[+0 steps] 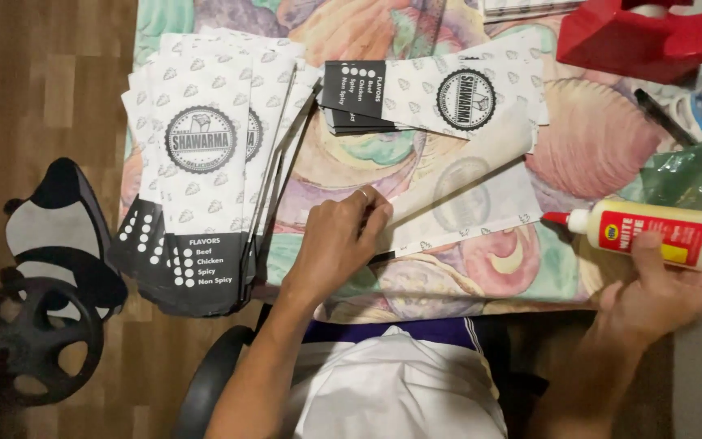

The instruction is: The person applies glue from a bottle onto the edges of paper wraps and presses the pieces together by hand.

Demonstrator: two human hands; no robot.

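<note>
Left of the left hand point(336, 244) lies a fanned stack of printed bags point(201, 154), white with black ends. That hand presses flat, fingers closed, on a thin paper sheet point(457, 203), probably limp, best pinned by its edge. The right hand point(664, 293) grips a glue bottle point(652, 233), red-labelled, likely light and rigid.

Red tape dispenser point(643, 36) cut off at top edge; right hand point(664, 297) blurred.
</note>
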